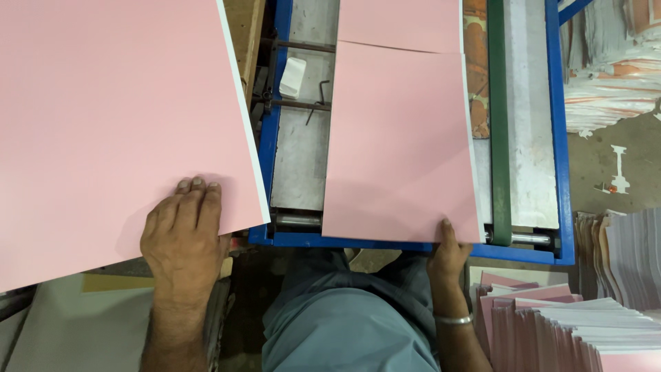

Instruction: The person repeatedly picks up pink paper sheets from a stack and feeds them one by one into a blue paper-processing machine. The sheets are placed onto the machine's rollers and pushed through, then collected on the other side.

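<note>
While left hand (182,231) presses pink stack (103,124), right hand (447,251) pinches pink sheet (399,145).

Bare forearms, silver bangle (453,319) on right wrist, blue-grey trousers (348,324), perhaps

It was a print or paper workshop: a blue steel-framed feeding machine (561,138), stacked pink paper sheets (551,324), bare concrete floor (613,165)

light: even, soft, bright | shadows: faint | focus: sharp | glare: none
</note>
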